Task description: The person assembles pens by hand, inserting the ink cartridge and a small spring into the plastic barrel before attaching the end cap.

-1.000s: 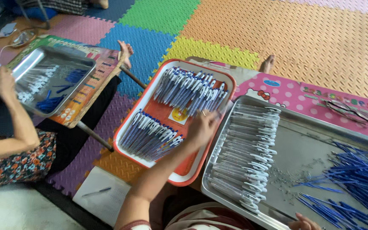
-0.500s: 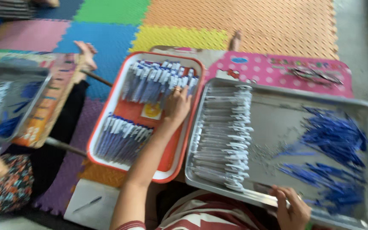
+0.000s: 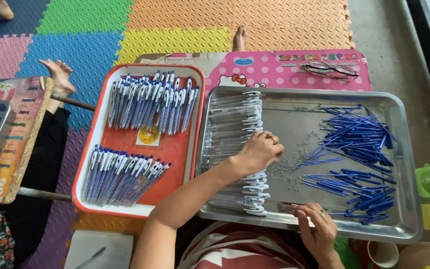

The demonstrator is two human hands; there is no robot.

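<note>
Red tray (image 3: 195, 89) holds two rows of finished pens (image 3: 148, 102); refills (image 3: 359, 149), barrels (image 3: 235, 124) remain; left hand (image 3: 260, 149) curled over barrels; right hand (image 3: 317, 229) curled on steel tray (image 3: 404, 164) rim.

We're looking down at a pink low table (image 3: 255, 67) carrying a steel tray (image 3: 404, 164). Left of that tray, a red tray (image 3: 195, 124) is sitting. Beyond the steel tray, glasses (image 3: 330, 68) are lying on the pink top. Foam floor mats (image 3: 175, 25) are spreading underneath.
</note>
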